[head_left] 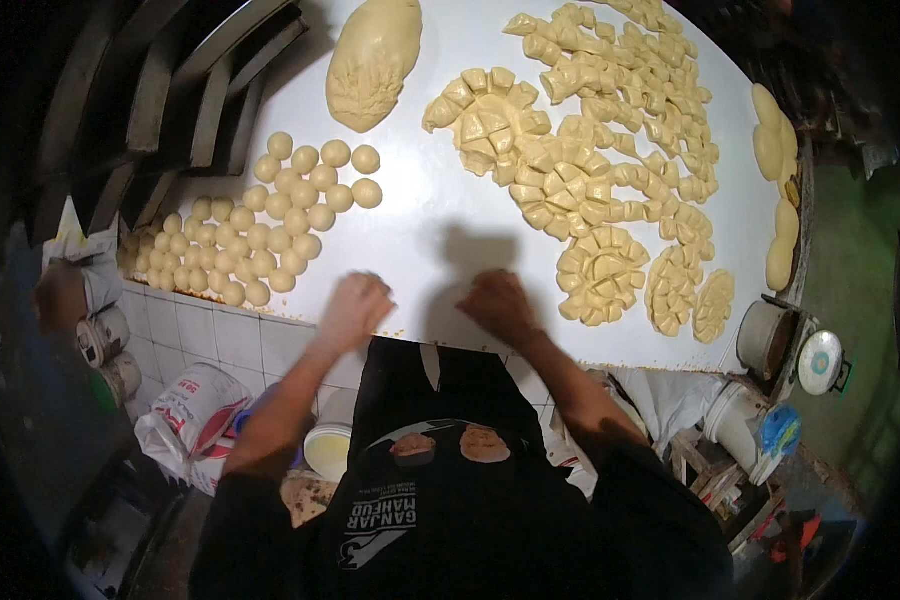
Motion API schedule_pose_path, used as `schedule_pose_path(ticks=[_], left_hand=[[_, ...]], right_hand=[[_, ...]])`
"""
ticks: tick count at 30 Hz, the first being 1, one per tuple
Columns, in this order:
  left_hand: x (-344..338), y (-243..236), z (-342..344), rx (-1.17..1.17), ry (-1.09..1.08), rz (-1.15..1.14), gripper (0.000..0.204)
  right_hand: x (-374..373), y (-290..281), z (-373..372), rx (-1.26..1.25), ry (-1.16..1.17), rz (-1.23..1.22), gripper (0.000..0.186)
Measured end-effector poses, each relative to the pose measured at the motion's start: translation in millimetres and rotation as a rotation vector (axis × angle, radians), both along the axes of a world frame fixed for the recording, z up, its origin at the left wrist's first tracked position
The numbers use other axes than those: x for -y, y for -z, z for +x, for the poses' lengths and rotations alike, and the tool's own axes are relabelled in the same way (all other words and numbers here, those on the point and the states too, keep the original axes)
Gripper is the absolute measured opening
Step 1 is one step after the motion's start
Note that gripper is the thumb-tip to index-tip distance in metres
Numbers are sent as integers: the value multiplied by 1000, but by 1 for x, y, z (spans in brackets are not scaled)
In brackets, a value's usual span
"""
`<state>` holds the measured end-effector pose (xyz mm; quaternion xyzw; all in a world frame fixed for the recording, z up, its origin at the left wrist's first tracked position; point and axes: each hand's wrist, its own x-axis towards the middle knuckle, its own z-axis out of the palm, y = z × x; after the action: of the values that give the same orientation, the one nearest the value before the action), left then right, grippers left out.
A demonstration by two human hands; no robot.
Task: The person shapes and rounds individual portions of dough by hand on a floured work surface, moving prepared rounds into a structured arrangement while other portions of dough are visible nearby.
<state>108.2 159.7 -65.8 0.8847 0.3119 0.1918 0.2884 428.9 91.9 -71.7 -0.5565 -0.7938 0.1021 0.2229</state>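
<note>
- Black shirt (560, 500) on my body lies nearest the camera.
- My left hand (358, 303) and right hand (500, 303) are apart, both curled low at the table (395, 225) edge, right of the dough balls (259, 236); I cannot tell whether either cups anything.
- Cut dough (575, 188) spreads well right of the dough balls; a large dough lump (375, 65) lies beyond them.
- Rounding pieces seems the step in hand; fetching another would call for uncurling my fingers and reaching farther right of the dough balls.
</note>
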Motion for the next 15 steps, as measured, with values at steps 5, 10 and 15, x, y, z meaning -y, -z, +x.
schedule_pose_path(ticks=[5, 10, 15], left_hand=[[-16, -13, 110, -69, -610, 119, 19], [28, 4, 18, -29, -272, 97, 17], [-16, -6, 92, -52, -666, 91, 21]], right_hand=[[-70, -6, -28, -88, 327, -32, 27], [-15, 3, 8, 124, -94, -98, 28], [-59, -6, -23, -133, 364, -107, 28]])
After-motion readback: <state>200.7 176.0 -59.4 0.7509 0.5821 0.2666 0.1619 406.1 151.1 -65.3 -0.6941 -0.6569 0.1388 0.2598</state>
